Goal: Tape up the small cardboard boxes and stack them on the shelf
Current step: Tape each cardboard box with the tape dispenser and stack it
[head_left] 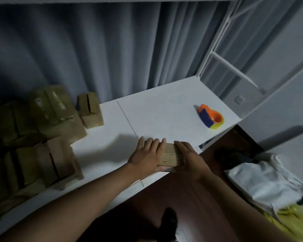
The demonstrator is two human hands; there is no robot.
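A small cardboard box (169, 157) sits near the front edge of the white shelf board (164, 116). My left hand (147, 157) lies flat on its top and left side with the fingers straight. My right hand (187, 158) covers the box's right side, fingers extended along it and thumb under the near edge. An orange, blue and yellow tape dispenser (211, 117) lies by itself at the right end of the board, well beyond both hands.
Several cardboard boxes (47, 123) are piled at the left of the board, some two high. A grey curtain (94, 49) hangs behind. A white shelf frame (234, 72) rises at right. White and yellow bags (269, 186) lie on the dark floor.
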